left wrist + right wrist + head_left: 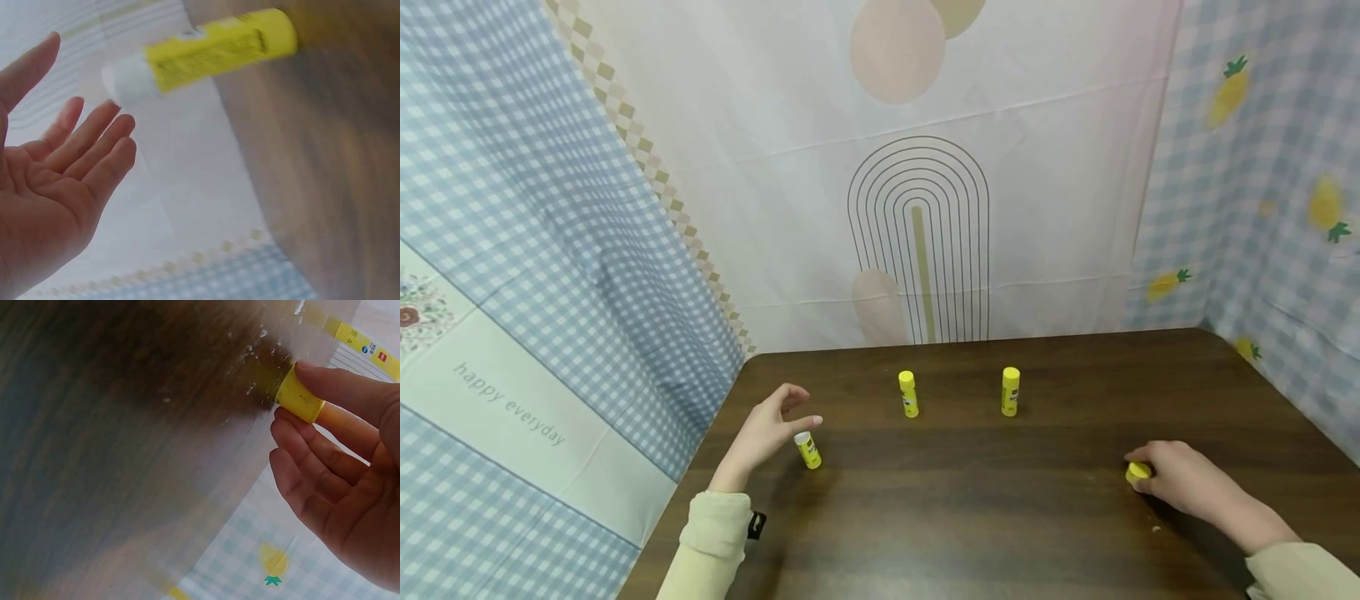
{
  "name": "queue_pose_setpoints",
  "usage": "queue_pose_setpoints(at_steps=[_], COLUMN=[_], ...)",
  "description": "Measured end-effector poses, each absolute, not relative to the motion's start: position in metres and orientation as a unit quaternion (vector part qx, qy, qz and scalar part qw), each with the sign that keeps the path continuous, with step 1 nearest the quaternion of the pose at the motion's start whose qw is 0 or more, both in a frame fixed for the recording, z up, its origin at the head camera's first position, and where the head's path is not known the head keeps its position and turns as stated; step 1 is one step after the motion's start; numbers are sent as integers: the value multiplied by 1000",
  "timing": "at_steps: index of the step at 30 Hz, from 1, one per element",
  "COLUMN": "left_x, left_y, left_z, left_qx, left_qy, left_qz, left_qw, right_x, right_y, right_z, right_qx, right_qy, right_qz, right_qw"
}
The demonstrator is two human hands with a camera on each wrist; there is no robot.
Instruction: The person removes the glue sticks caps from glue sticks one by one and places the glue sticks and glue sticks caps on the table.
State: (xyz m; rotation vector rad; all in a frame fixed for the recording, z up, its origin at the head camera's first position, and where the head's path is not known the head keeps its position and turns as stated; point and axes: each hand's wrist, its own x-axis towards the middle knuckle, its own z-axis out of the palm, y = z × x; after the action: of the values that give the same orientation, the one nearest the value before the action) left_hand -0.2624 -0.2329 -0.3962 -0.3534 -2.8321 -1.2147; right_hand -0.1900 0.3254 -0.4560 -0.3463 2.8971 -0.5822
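Pinching a smooth yellow cap (pixel 1138 472) in my right hand (pixel 1183 487) near the table's (pixel 1000 517) right edge, my left hand (pixel 767 433) (fingers spread, released) flanks the uncapped glue stick (pixel 808 450).

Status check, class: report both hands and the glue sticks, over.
Left hand open beside uncapped glue stick. Right hand pinches yellow cap. Two capped glue sticks upright behind, nothing in the way.

Dark wooden table (pixel 1000 533) (patterned cloth walls (pixel 512 250) on three sides)
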Motion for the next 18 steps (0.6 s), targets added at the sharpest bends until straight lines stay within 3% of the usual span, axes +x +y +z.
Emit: queue_pose_setpoints(at_steps=[10, 18], left_x=[-271, -299], left_y=[-184, -140], left_z=[-384, -404], left_qx=[-139, -147], left_qy=[-913, -886], left_qz=[-381, -440], left_qw=[42, 9], right_x=[-190, -189], right_y=[325, 325], right_z=[-458, -458], right_qx=[-125, -116], right_qy=[973, 970], right_qz=[-183, -195], right_qw=[72, 82])
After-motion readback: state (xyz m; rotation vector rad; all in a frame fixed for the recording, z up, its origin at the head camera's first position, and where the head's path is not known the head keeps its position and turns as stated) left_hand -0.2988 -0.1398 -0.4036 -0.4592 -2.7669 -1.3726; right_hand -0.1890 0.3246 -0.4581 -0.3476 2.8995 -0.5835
